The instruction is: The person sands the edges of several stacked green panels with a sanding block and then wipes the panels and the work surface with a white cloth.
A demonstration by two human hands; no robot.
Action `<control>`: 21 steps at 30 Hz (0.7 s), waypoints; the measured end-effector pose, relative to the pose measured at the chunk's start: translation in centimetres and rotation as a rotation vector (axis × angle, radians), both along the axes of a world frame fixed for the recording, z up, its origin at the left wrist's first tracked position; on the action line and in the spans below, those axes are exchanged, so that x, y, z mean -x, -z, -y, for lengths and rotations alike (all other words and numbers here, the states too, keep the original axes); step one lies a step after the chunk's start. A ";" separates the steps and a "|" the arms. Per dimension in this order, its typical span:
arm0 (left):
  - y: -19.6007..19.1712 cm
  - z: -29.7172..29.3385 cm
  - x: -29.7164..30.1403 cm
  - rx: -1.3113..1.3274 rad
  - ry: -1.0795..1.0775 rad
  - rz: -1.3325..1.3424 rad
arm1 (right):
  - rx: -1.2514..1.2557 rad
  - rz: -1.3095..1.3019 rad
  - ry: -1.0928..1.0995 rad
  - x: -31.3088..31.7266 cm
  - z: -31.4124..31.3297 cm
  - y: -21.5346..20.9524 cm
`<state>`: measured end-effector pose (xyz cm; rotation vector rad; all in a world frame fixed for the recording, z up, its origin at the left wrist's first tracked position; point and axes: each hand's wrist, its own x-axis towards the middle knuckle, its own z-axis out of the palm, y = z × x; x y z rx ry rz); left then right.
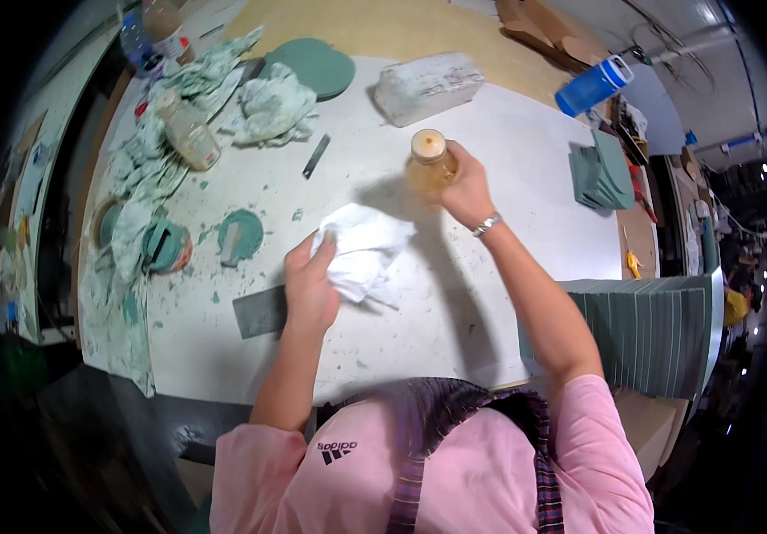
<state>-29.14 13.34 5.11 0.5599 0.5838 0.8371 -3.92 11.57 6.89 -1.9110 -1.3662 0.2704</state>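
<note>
My left hand [312, 280] grips a crumpled white cloth [366, 252] between thumb and fingers, just above the white worktop [383, 347]. In my right hand [466, 189] is a clear bottle [425, 172] with a pale cap and yellowish contents, its top facing me. The fingers wrap round its right side. Partly under my left wrist lies a flat grey rectangular plate [257, 313]. Beyond the cloth rests a narrow dark metal strip [317, 156]. A round green-smeared lid [241, 237] with a pale scraper-like piece on it sits to the left.
At left stand an open tin of green paste [166, 246], stained rags [139, 169] and another clear bottle [189, 133]. Farther back are a crumpled cloth [275, 105], green discs [312, 67] and a whitish block [430, 86]. Green sheets [641, 334] stand stacked at right, below curved green pieces [603, 173].
</note>
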 end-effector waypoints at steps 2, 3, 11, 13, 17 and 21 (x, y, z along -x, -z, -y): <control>-0.9 0.2 0.5 -0.016 -0.037 -0.035 | -0.111 -0.460 -0.067 0.1 -1.1 1.4; -1.5 0.4 1.0 -0.020 -0.070 -0.082 | -0.111 -0.431 -0.034 0.8 -2.1 2.7; -2.4 2.0 -1.0 -0.152 0.037 -0.073 | -0.030 -0.270 0.129 -0.8 -1.0 3.5; -2.2 2.3 -1.0 -0.183 0.071 -0.065 | -0.119 -0.120 0.141 1.6 1.9 1.3; -2.6 4.3 -3.5 -0.189 0.222 -0.013 | -0.212 -0.070 -0.192 6.0 14.6 -13.5; -4.1 7.3 -7.2 -0.179 0.382 -0.005 | -0.157 0.245 -0.202 4.9 25.9 -26.6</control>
